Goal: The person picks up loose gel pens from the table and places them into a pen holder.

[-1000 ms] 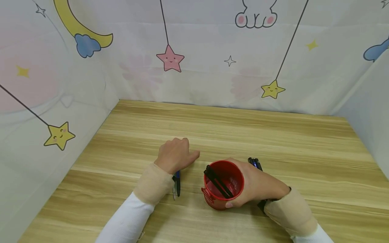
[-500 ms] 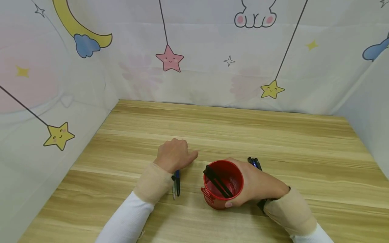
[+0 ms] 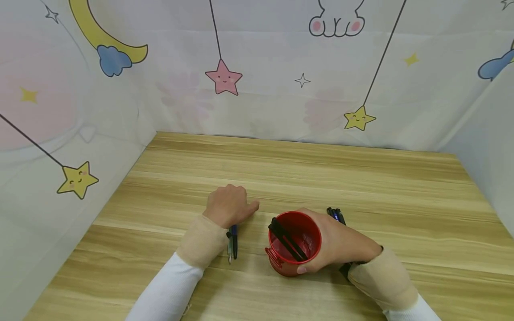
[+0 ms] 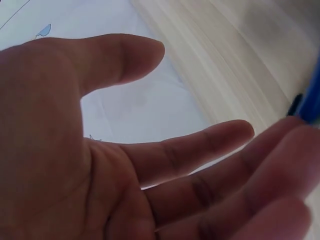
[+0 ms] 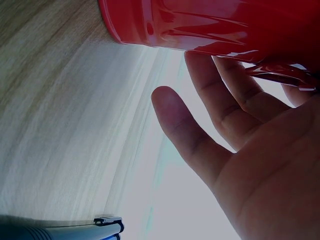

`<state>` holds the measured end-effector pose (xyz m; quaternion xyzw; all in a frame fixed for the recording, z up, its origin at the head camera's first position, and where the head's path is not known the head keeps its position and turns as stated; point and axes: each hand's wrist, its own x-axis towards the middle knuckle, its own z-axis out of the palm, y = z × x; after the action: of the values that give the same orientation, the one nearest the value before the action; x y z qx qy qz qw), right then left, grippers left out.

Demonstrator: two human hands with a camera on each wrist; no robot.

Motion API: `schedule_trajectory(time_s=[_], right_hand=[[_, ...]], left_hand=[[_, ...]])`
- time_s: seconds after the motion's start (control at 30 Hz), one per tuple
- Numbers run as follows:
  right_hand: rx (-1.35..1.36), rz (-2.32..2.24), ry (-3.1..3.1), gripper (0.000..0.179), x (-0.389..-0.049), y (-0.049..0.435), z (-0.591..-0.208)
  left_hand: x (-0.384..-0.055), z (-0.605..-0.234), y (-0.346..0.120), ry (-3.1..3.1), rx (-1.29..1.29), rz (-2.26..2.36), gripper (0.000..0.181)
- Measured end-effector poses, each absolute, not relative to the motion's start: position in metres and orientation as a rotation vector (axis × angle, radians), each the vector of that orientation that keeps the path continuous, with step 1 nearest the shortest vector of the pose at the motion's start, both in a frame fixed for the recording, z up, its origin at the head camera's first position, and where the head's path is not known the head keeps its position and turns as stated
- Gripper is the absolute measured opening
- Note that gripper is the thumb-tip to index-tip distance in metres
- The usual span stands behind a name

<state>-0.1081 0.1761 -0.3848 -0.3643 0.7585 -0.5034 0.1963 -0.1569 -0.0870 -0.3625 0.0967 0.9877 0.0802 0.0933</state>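
My right hand (image 3: 337,238) grips a small red metal bucket (image 3: 297,269) from its right side, thumb at the near rim and fingers along the far side. Inside the bucket, two black pens (image 3: 287,238) lean against its left rim. In the right wrist view some fingertips reach the bucket's red wall (image 5: 210,25). To the left, my left hand (image 3: 226,205) is held palm down over the table. Its fingers (image 4: 200,150) are loosely bent, thumb apart, with nothing between them. Several pens (image 3: 234,247) lie under that wrist, partly hidden; a blue one (image 4: 312,97) shows near the fingertips.
More pens (image 3: 337,215) lie on the table to the right, partly covered by my right forearm; one dark pen (image 5: 75,231) shows in the right wrist view. The wooden table (image 3: 297,169) ends at a white printed cloth (image 3: 265,116) at the back and sides.
My left hand has drifted slightly left and nearer. The right hand, the bucket and the pens stay practically where they were.
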Motion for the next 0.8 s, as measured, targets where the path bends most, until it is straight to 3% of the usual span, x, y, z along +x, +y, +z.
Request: schedule_trajectory(time_s=[0.13, 0.57, 0.8], right_hand=[[-1.025, -1.406, 2.13, 0.079, -0.109, 0.176, -0.385], [-1.024, -1.413, 2.131, 0.08, -0.109, 0.176, -0.385], [-1.022, -1.404, 2.143, 0.081, -0.108, 0.176, -0.384]], left_hand=[[-0.158, -0.364, -0.086, 2.913, 0.284, 0.223, 0.051], [-0.161, -0.375, -0.087, 2.948, 0.446, 0.268, 0.022], [-0.162, -0.377, -0.086, 2.926, 0.434, 0.296, 0.018]])
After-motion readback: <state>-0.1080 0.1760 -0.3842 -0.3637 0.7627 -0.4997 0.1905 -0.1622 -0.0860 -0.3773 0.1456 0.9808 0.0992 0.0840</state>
